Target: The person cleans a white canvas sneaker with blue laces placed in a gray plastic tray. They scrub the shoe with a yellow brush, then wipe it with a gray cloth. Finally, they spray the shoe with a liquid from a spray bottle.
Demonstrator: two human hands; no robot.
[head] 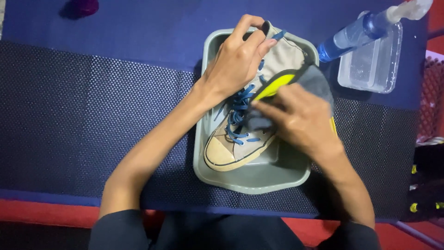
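A beige high-top sneaker (240, 150) with blue laces lies in a grey plastic basin (259, 183), toe pointing toward me. My left hand (236, 60) grips the shoe's ankle collar at the far end. My right hand (300, 118) holds a grey and yellow cloth (296, 78) pressed against the side of the shoe near the laces. The cloth drapes over the shoe's upper part, hiding its right side.
A blue spray bottle (356, 34) lies across a clear plastic container (372, 65) at the far right. A dark textured mat (92, 125) covers the blue table. A purple object (83, 7) sits at the far left edge. A red mesh basket (432, 97) stands at right.
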